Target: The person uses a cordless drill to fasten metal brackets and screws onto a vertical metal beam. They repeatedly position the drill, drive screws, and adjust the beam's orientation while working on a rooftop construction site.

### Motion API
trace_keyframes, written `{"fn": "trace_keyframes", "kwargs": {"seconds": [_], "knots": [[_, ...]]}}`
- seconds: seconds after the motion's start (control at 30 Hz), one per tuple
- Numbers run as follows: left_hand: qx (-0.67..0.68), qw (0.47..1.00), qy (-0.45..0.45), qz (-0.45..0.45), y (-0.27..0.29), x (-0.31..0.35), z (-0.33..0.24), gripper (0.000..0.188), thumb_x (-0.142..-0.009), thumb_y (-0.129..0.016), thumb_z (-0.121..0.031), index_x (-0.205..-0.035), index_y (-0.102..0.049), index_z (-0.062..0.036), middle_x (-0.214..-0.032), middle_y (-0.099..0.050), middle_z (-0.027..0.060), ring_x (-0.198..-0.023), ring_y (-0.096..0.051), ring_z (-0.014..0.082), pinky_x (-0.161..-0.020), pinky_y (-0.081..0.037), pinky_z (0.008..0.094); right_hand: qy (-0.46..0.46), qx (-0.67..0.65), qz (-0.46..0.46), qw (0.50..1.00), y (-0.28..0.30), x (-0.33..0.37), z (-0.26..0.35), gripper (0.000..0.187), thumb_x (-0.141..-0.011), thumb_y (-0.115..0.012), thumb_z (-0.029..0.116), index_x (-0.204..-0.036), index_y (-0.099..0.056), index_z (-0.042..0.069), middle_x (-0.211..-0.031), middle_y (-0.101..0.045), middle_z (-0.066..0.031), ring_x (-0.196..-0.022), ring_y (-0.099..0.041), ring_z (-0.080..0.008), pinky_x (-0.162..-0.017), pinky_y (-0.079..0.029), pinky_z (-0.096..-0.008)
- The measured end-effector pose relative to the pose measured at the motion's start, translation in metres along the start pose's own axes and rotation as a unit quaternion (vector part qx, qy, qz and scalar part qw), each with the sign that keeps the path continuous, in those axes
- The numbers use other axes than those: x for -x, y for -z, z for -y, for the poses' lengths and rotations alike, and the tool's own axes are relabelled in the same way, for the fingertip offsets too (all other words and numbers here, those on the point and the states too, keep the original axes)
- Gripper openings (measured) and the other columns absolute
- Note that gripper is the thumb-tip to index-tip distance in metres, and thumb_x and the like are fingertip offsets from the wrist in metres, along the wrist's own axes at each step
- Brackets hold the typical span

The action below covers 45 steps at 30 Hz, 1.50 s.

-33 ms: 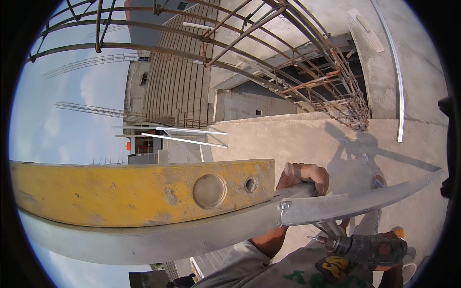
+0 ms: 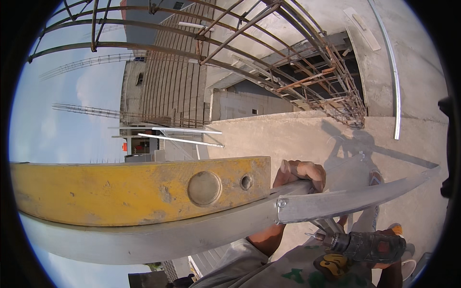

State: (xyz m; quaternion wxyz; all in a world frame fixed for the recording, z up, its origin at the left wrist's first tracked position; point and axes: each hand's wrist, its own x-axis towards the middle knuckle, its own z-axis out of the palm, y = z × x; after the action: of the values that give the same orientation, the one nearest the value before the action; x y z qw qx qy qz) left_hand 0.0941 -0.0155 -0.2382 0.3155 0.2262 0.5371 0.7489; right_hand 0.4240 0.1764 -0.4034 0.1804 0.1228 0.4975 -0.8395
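My left hand [image 2: 301,174] is closed around the end of a long metal profile [image 2: 158,240], its forearm passing behind the metal. Along the top of that profile lies a yellow spirit level [image 2: 115,192], worn and stained, with a round vial and a small hole near its end. A second metal profile [image 2: 350,199] meets the first at a screw [image 2: 282,203] and runs off to the right. Low at the right, my right hand [image 2: 386,264], partly hidden, grips a dark power drill [image 2: 370,247]. The drill's bit points left, below the joint and apart from it.
A rusty rebar cage [image 2: 288,53] crosses the top, beside an opening in the concrete. Pale metal bars [image 2: 187,137] stand left of centre, and a long metal strip [image 2: 394,81] lies at the right. My foot [image 2: 376,178] rests on the concrete floor [image 2: 269,139].
The whole view has shifted slightly, so everything appears a little farther left. Both hands keep their hold, and the drill stays apart from the profiles.
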Motion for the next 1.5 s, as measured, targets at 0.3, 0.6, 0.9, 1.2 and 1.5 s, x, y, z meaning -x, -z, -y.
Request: {"fn": "trace_keyframes", "kwargs": {"seconds": [0.3, 0.6, 0.9, 1.2, 1.5], "knots": [[0.075, 0.994, -0.008, 0.079, 0.023, -0.003, 0.019, 0.084, -0.101, -0.014, -0.065, -0.068, -0.057, -0.0001, -0.059, -0.056, 0.0135, -0.058, -0.045, 0.0233, -0.059, -0.039, 0.0368, 0.055, 0.076, 0.024, 0.995, -0.078, 0.005, 0.102, 0.049, -0.089, -0.072, 0.013, -0.131, -0.051, -0.001, -0.113, -0.067, -0.0114, -0.097, -0.069, -0.0168, -0.083, -0.058, -0.0300], [0.137, 0.989, 0.047, 0.014, 0.036, -0.003, 0.025, 0.081, -0.096, -0.025, -0.072, -0.065, -0.053, -0.0028, -0.059, -0.049, 0.0114, -0.061, -0.039, 0.0207, -0.058, -0.035, 0.0346, 0.152, 0.104, -0.040, 0.982, -0.111, 0.013, 0.129, 0.062, -0.077, -0.083, 0.001, -0.131, -0.051, 0.002, -0.116, -0.065, -0.0071, -0.103, -0.064, -0.0130, -0.092, -0.052, -0.0270], [0.246, 0.967, 0.063, 0.024, 0.045, -0.006, 0.032, 0.079, -0.093, -0.031, -0.075, -0.063, -0.050, -0.0047, -0.058, -0.046, 0.0087, -0.061, -0.038, 0.0199, -0.057, -0.034, 0.0337, 0.151, 0.114, -0.078, 0.979, -0.124, 0.019, 0.139, 0.059, -0.083, -0.079, 0.007, -0.132, -0.048, 0.001, -0.115, -0.063, -0.0088, -0.100, -0.065, -0.0156, -0.091, -0.052, -0.0276], [0.248, 0.964, 0.082, 0.040, 0.069, -0.004, 0.042, 0.073, -0.088, -0.041, -0.078, -0.060, -0.041, -0.0105, -0.057, -0.040, 0.0033, -0.059, -0.034, 0.0170, -0.053, -0.032, 0.0343, 0.230, 0.202, -0.120, 0.944, -0.107, 0.013, 0.104, 0.058, -0.076, -0.082, 0.014, -0.125, -0.054, -0.001, -0.111, -0.064, -0.0097, -0.098, -0.064, -0.0165, -0.087, -0.052, -0.0290], [0.144, 0.987, 0.060, -0.048, 0.045, 0.007, 0.026, 0.072, -0.093, -0.036, -0.075, -0.054, -0.040, -0.0138, -0.050, -0.039, 0.0037, -0.052, -0.037, 0.0143, -0.045, -0.036, 0.0307, 0.305, 0.075, -0.034, 0.949, -0.055, -0.030, 0.089, 0.060, -0.071, -0.083, 0.016, -0.123, -0.058, 0.000, -0.111, -0.067, -0.0091, -0.098, -0.065, -0.0163, -0.088, -0.051, -0.0294]]}}
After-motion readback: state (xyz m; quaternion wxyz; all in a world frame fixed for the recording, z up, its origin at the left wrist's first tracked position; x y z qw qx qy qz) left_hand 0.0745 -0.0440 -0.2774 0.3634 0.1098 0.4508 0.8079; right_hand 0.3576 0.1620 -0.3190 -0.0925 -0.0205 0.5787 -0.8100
